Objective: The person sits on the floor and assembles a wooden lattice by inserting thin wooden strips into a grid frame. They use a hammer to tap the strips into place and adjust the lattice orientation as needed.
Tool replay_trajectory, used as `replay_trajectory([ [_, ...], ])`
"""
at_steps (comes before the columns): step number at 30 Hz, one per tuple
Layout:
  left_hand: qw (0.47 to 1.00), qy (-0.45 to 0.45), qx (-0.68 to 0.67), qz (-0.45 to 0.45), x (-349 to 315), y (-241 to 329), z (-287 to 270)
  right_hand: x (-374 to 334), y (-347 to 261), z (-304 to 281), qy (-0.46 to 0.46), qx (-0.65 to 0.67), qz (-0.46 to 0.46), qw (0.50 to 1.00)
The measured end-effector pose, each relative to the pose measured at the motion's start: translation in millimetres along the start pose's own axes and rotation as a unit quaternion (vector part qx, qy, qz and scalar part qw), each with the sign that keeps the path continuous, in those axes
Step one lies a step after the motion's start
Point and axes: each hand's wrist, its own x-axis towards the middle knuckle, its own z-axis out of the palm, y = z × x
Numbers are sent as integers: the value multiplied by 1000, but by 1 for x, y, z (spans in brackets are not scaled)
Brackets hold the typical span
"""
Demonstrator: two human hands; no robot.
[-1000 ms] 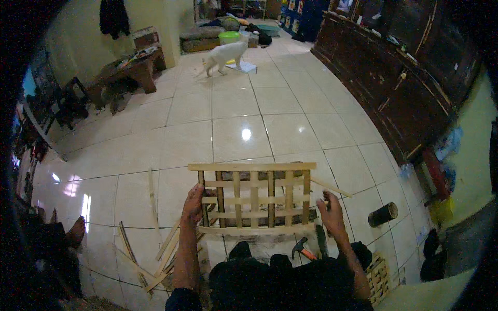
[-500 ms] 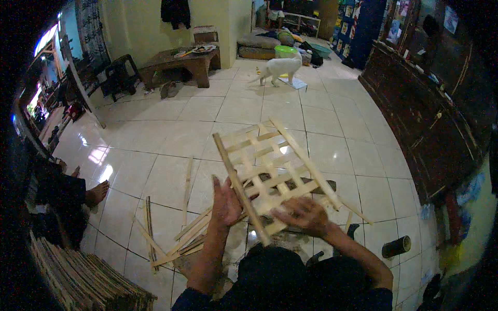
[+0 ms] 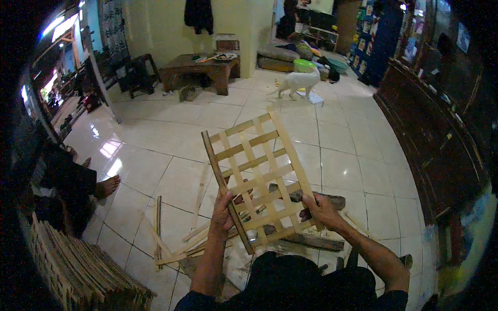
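A woven bamboo lattice panel (image 3: pixel 259 180) is held up in front of me, tilted, with a thicker bar along each long side. My left hand (image 3: pixel 223 211) grips its darker left bar near the lower end, the fingers behind the slats. On the opposite side my right hand (image 3: pixel 321 211) is closed round the lower part of the pale right bar. Beneath the panel, dark wooden blocks (image 3: pixel 311 241) lie on the floor, partly hidden by it. Loose bamboo strips (image 3: pixel 176 255) are scattered to the left of my left forearm.
A tall stack of similar lattice panels (image 3: pixel 83 269) stands at the lower left, near another person's bare foot (image 3: pixel 108 186). Ahead, a white cat (image 3: pixel 301 82) stands on the tiles. A low wooden table (image 3: pixel 199 70) is at the far left; a dark wooden cabinet (image 3: pixel 423 124) lines the right.
The panel has turned more face-on to me. My right hand has gone from a blurred spot over the panel's lower part to gripping its right bar; my left hand has closed on the left bar.
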Motion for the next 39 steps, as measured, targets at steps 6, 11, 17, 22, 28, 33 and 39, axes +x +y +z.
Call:
replay_trajectory([
  [6, 640, 218, 606, 420, 17, 28, 20, 48, -25, 9, 31, -116, -114, 986],
  [11, 482, 39, 782, 395, 35, 37, 13, 67, -30, 50, 2, -133, -214, 968],
  [17, 426, 135, 775, 447, -2, 83, 95, 23, -75, 55, -73, 17, -174, 982],
  [22, 323, 147, 838, 413, -23, 207, 103, 25, -86, 66, -64, -46, -327, 942],
  [28, 263, 221, 891, 298, -148, 377, 117, 40, -75, 51, -54, -95, -326, 939],
  [33, 254, 356, 892, 112, -278, 457, 99, 52, -60, 60, -90, -63, -339, 934],
  [39, 158, 373, 914, -20, -428, 520, 23, 41, -65, 66, -124, -101, -341, 927],
])
